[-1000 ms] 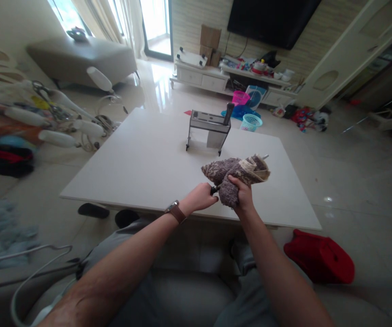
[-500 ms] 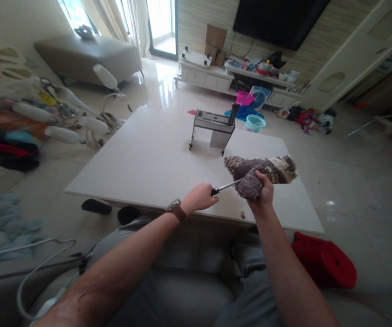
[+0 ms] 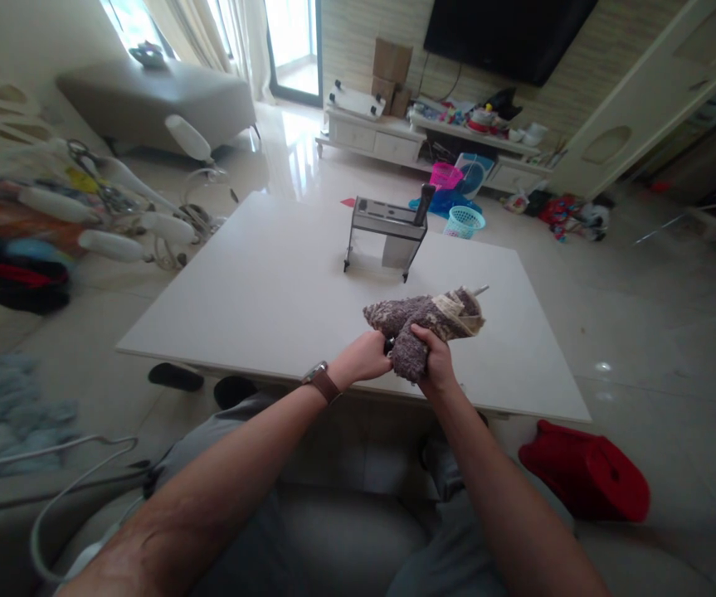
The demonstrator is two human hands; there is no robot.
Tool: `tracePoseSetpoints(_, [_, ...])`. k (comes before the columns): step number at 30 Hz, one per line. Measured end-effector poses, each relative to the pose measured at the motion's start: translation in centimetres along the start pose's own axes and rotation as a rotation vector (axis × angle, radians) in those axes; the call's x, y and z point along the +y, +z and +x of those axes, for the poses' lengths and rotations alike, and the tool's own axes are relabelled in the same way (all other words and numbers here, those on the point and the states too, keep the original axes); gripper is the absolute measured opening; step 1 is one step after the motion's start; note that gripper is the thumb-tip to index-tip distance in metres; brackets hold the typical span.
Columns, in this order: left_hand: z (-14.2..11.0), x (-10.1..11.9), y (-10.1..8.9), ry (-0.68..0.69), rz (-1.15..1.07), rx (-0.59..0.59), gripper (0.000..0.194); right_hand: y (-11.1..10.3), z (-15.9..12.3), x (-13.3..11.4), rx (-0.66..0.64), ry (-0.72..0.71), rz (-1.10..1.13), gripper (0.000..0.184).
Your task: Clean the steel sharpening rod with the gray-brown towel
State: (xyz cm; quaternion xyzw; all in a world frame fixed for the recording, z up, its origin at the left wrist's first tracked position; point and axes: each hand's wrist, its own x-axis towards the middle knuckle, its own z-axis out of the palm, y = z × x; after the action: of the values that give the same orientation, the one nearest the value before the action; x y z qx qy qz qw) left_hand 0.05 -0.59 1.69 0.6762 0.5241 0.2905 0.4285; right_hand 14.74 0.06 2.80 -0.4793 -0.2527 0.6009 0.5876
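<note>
My left hand (image 3: 367, 358) is closed round the black handle (image 3: 388, 343) of what looks like a sharpening steel. Its thin metal rod runs through a shaggy grey-brown cloth (image 3: 416, 327), which hides most of it; the tip (image 3: 480, 290) pokes out on the right. My right hand (image 3: 437, 356) squeezes the cloth around the rod, thumb on top. Both hands are above the near edge of the white table (image 3: 258, 282). Beyond them stands a metal and clear knife holder (image 3: 388, 220), with one black-handled piece (image 3: 424, 203) upright in its right end.
A red object (image 3: 587, 473) lies by the table's near right corner. On the floor behind the table are a light blue basket (image 3: 465, 221) and a pink basket (image 3: 445, 176). A white lamp-like fixture (image 3: 164, 228) stands at the left. A TV cabinet (image 3: 373, 143) lines the far wall.
My right hand and the cloth have slid left along the rod, up to the handle. The rod, bare near the handle before, is now covered there and its tip shows.
</note>
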Motion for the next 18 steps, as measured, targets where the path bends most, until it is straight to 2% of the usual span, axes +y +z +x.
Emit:
tracePoseSetpoints(10, [-0.10, 0.17, -0.13, 0.071, 0.071, -0.040, 0.029, 0.04, -0.07, -0.17, 0.016, 0.018, 0.014, 0.036])
tracePoseSetpoints(18, [-0.16, 0.21, -0.18, 0.046, 0.057, -0.047, 0.028, 0.10, -0.12, -0.19, 0.023, 0.020, 0.018, 0.036])
